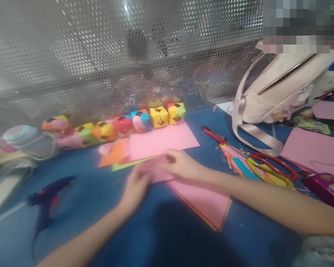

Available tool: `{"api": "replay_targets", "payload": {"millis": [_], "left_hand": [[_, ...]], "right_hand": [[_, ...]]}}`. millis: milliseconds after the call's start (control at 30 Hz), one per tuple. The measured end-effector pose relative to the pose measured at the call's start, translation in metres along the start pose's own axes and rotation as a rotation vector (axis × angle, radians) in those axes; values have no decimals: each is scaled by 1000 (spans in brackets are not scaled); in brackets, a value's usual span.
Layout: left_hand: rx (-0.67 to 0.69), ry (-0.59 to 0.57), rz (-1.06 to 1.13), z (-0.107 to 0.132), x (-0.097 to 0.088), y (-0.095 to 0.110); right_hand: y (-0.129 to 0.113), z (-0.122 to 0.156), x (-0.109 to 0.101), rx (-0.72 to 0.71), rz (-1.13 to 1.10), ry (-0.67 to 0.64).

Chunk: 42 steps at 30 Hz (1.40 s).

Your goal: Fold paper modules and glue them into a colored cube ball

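A pink sheet of paper [157, 171] lies between my two hands, slightly smeared by motion. My left hand [136, 187] grips its left side, fingers closed on it. From the right, my right hand [185, 165] pinches its upper right part with thumb and fingers together. Partly under my right arm, a stack of coloured paper [207, 204] has a pink sheet on top. Beyond my hands are another pink sheet [167, 139], an orange piece of paper [111, 154] and the edge of a green sheet [122, 164].
Several folded paper cubes [159, 118] line the perforated metal panel [100, 55]. At left sits a dark blue glue gun [48, 196]. To the right are scissors [275, 167], a red-handled cutter [214, 136], paper scraps [243, 168], a purple-handled tool [323, 189] and a pale bag [284, 85].
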<state>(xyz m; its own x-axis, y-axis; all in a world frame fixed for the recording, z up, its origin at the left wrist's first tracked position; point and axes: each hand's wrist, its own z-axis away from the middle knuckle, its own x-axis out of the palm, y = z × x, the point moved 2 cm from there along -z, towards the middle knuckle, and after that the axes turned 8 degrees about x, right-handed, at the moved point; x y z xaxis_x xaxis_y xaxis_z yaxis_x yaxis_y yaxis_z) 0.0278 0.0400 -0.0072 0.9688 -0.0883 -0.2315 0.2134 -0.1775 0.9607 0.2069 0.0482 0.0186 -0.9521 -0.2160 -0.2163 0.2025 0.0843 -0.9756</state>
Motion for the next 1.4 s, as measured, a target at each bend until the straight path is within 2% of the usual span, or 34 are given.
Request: {"api": "replay_targets", "payload": {"millis": [133,267,400,500,700,767,833,933,1067,1267,1400], "left_hand": [[-11,-100,125,3,4,3],[-43,-189,196,4,8,7],[-37,-211,215,3,8,5],[-25,-194,235,1,9,4],[-43,-138,225,-1,12,8],[-50,-146,217,0,13,9],[-51,-154,210,0,13,10],[-53,-161,196,1,12,9],[-52,-176,165,0,11,7],[0,-230,114,1,12,3],[41,-266,6,0,8,4]], "right_hand": [[5,4,3,59,43,78],[4,10,6,69,-69,27],[6,9,2,17,-30,-17],[9,-4,-21,19,35,125],[18,-34,-101,123,221,634],[28,-39,-118,181,195,696],[40,-42,-126,250,116,695],[54,-47,-125,324,41,654],[57,-52,-120,368,33,563],[41,-47,-126,436,256,390],[26,-37,-129,464,481,336]]}}
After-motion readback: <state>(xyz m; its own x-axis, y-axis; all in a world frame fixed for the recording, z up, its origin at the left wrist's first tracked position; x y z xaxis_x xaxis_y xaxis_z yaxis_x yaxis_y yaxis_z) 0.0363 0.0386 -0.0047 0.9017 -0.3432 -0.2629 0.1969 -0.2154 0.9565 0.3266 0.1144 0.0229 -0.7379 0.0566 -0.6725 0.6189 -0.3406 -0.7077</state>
